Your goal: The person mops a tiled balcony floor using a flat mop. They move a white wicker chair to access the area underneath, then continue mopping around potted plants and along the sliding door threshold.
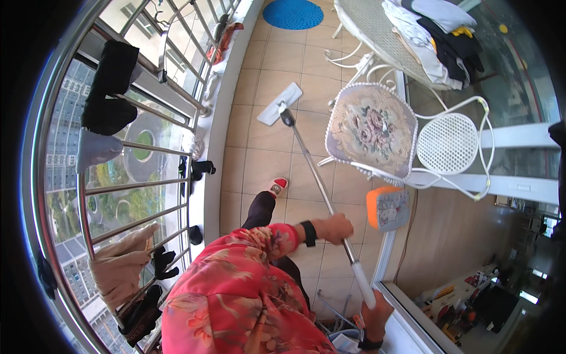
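Observation:
A flat mop's steel pole (312,170) runs slantwise from its pale rectangular head (280,104) on the beige floor tiles down to a white handle grip (364,284). Partway along the pole, my left hand (338,228) is closed around the metal, with a black band on the wrist. At the end of the white grip, my right hand (376,309) holds on, also with a dark wristband. The mop head lies tilted across the tiles, left of a white metal chair with a floral seat cushion (373,128). A foot in a red and white slipper (278,186) rests on the floor.
Metal railings (137,190) with hanging socks line the left side. A blue round mat (293,14) lies at the far end. To the right stand a white table (376,31) bearing clothes, a small white chair (448,144) and an orange-and-grey stool (388,209) near the door track.

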The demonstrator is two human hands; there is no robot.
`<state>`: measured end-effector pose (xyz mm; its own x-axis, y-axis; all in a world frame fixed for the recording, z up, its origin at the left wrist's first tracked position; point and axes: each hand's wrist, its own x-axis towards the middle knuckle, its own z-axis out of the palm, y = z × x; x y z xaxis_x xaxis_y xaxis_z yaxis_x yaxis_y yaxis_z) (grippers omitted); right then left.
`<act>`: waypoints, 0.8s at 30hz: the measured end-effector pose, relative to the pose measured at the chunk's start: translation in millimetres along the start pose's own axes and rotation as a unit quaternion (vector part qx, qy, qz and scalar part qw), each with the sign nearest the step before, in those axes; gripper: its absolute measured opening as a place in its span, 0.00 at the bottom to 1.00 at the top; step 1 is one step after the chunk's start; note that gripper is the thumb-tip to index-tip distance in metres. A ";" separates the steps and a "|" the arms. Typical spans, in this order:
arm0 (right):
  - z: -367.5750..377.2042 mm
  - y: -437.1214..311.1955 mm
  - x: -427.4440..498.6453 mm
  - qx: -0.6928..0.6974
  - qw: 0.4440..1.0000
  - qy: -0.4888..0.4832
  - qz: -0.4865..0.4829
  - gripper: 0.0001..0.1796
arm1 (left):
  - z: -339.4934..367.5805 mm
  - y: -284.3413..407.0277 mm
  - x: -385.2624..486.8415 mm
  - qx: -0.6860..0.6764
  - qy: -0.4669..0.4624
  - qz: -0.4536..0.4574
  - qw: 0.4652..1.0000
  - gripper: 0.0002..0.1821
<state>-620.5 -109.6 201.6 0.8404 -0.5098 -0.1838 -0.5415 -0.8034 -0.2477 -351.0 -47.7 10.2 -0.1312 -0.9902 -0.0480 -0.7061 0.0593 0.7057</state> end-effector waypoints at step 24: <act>5.6 15.3 56.2 0.033 0.994 -0.063 -0.079 0.15 | 20.1 -18.8 -0.1 0.074 0.132 -0.151 0.977 0.10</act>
<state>-581.6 -148.8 182.2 0.9084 -0.3324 -0.2537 -0.4060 -0.8465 -0.3445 -351.7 -46.2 -17.3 0.2686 -0.9624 -0.0403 -0.7799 -0.2419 0.5773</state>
